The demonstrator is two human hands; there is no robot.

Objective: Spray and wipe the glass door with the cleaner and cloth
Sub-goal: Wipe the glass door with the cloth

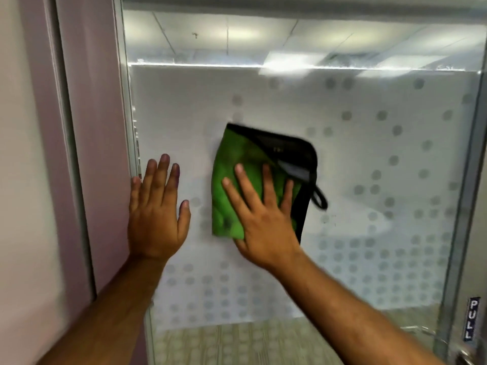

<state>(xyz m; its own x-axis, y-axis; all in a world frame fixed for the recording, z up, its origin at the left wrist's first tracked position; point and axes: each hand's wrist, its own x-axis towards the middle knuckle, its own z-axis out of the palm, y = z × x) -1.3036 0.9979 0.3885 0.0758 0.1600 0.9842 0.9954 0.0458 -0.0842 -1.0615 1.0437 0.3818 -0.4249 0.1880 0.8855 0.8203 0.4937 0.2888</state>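
The glass door (369,159) fills the view, with a frosted band dotted with grey circles across its middle. A green cloth (237,164) with black trim and a black hanging loop lies flat against the frosted part. My right hand (263,214) presses on the cloth with spread fingers, covering its lower half. My left hand (158,209) rests flat and open on the glass near the door's left edge, a little left of the cloth and not touching it. No spray bottle is in view.
A mauve wall and door frame (87,154) run down the left side. On the right stands the metal door stile (463,206) with a small PULL label (473,320) and part of a handle at the bottom right corner.
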